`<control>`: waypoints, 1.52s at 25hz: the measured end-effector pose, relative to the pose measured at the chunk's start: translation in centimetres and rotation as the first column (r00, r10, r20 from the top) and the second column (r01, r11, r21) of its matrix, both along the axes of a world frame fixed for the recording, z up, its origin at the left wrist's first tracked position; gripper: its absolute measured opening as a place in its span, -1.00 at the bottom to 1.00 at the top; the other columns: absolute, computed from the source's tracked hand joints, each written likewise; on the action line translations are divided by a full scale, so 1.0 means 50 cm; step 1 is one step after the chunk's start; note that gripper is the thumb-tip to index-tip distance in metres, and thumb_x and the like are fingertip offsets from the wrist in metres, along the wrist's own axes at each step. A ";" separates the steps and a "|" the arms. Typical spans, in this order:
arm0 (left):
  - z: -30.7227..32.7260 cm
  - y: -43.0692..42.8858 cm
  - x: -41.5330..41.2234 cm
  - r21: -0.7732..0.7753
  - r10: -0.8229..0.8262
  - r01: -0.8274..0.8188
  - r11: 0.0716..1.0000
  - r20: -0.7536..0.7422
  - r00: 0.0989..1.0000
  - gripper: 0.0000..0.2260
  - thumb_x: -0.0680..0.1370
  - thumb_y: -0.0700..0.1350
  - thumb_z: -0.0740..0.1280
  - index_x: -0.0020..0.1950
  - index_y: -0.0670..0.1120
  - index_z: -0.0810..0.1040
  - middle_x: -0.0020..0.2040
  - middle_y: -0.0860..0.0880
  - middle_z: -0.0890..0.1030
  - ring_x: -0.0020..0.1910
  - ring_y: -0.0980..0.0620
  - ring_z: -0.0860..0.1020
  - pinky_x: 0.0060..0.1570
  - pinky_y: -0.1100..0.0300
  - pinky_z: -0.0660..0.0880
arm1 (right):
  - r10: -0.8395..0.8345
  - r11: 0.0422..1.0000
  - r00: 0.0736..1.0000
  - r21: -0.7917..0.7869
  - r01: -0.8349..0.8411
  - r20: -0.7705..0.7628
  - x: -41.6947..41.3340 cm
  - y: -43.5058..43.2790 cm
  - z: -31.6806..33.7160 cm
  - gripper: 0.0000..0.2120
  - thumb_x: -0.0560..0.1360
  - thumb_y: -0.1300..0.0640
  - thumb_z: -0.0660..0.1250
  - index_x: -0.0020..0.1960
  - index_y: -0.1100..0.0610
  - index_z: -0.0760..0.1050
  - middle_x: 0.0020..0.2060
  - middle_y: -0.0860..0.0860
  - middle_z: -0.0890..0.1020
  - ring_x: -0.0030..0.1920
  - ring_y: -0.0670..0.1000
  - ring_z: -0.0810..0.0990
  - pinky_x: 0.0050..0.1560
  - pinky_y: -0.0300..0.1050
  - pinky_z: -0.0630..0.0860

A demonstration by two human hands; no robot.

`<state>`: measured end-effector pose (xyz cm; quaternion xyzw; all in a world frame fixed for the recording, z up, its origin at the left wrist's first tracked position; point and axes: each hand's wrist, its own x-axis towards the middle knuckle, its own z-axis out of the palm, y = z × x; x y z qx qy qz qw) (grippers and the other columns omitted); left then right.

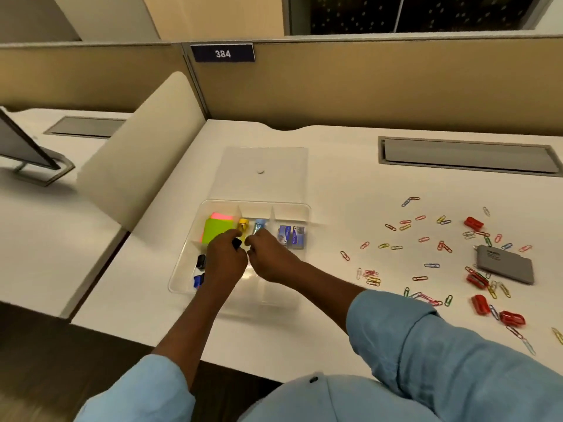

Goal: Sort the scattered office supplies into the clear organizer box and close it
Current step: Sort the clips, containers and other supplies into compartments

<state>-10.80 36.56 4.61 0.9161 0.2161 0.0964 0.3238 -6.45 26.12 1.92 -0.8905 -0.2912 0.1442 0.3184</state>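
Left of the organizer box [182, 271], beyond a low divider panel [137, 166], a monitor [27, 147] stands on the neighbouring desk. Inside the box, the left compartments hold a stack of green and pink sticky notes [217, 228] and, nearer the person, a black clip [201, 261] and a blue clip [198, 280]. Over the box's middle, the left hand [225, 260] pinches a small dark piece [236, 242] in its fingers. The right hand [271, 260] hovers just beside it, fingers curled, their tips at the lower end of a blue marker [259, 225] that lies next to a yellow marker [243, 224]. Whether they actually grip it I cannot tell. In the box's right compartment sit two small staple boxes [291, 236]. Behind the box its clear lid [265, 172] lies flat on the worktop [335, 184], so the box is open.

Right of the box, well apart from it, plenty is left: coloured paper clips [426, 248] are strewn widely, several red clips [473, 223] lie among them, and a grey case [504, 263] rests there too. By my reckoning the sorting is about half done, and closing comes last.
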 end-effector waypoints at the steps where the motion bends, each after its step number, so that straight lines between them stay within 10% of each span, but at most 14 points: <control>1: -0.006 0.032 -0.013 0.011 0.025 -0.024 1.000 -0.023 0.999 -0.67 0.43 -0.39 0.27 0.17 -0.22 0.56 0.07 -0.19 0.63 0.07 -0.14 0.58 0.01 0.22 0.39 | 0.028 1.000 1.000 0.001 -0.028 0.000 -0.009 0.029 0.000 -0.72 0.57 0.30 0.17 0.25 0.32 0.42 0.13 0.26 0.45 0.14 0.17 0.46 0.12 -0.06 0.40; 18: -0.035 0.118 -0.044 0.405 0.060 0.041 0.913 -0.232 0.971 -0.81 0.40 -0.31 0.32 -0.01 -0.24 0.60 -0.04 -0.25 0.62 -0.06 -0.27 0.55 -0.13 -0.02 0.46 | 0.215 0.973 0.977 -0.079 -0.215 -0.007 -0.055 0.142 -0.037 -0.53 0.43 0.34 0.38 0.31 0.27 0.37 0.13 0.26 0.51 0.10 0.23 0.49 0.09 0.04 0.49; 28: -0.033 -0.090 0.056 0.249 -0.370 0.394 0.885 -0.139 0.919 -0.77 0.42 -0.38 0.35 0.07 -0.29 0.59 0.00 -0.32 0.62 0.03 -0.32 0.56 0.06 -0.08 0.46 | -0.250 0.968 0.967 -0.005 0.251 0.055 0.009 -0.102 -0.010 -0.64 0.46 0.24 0.35 0.24 0.21 0.41 0.13 0.19 0.52 0.14 0.21 0.49 0.08 0.07 0.49; 38: -0.062 -0.449 0.116 0.099 -0.764 0.778 0.620 -0.150 0.628 -0.64 0.49 -0.19 0.37 0.28 -0.16 0.47 0.20 -0.13 0.54 0.19 -0.12 0.48 0.24 0.08 0.39 | -0.691 0.688 0.713 -0.196 0.699 0.120 0.007 -0.502 -0.016 -0.55 0.45 0.24 0.33 0.32 0.17 0.34 0.22 0.14 0.47 0.21 0.15 0.45 0.14 0.00 0.47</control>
